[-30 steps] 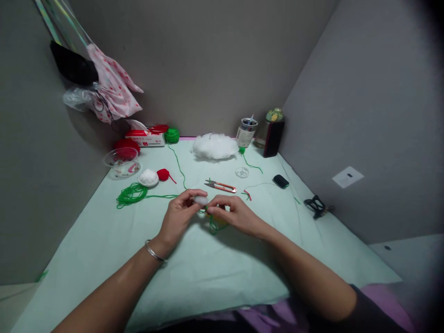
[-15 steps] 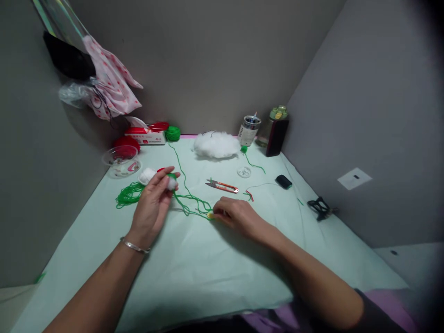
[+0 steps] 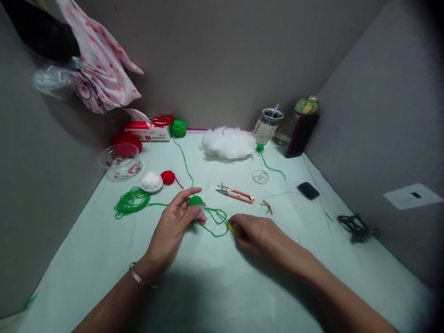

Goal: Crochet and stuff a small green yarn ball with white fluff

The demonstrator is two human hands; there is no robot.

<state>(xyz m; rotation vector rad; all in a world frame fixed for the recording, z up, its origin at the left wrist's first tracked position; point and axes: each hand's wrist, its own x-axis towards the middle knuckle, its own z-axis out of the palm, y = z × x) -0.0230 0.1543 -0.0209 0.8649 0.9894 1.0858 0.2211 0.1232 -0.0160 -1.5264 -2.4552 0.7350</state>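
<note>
Green knitwork (image 3: 196, 200) in the left hand (image 3: 173, 222), yellow-handled tool (image 3: 233, 228) in the right hand (image 3: 260, 231)

Just below the centre of the frame, I see the left thumb and fingers pinching the knitwork, with white fluff (image 3: 199, 213) showing beneath it. To its right, the other hand grasps the tool, whose thin shaft overlaps the loose green strands (image 3: 217, 236); whether it hooks them, I cannot tell. Above that, I have orange-handled snips (image 3: 236, 194) lying on the cloth (image 3: 208, 286).

Left wrist (image 3: 147, 268) is wearing a slim silver-toned bangle (image 3: 138, 278); left hand (image 3: 173, 226), right hand (image 3: 260, 235) and both forearms (image 3: 114, 303) are showing bare.
</note>
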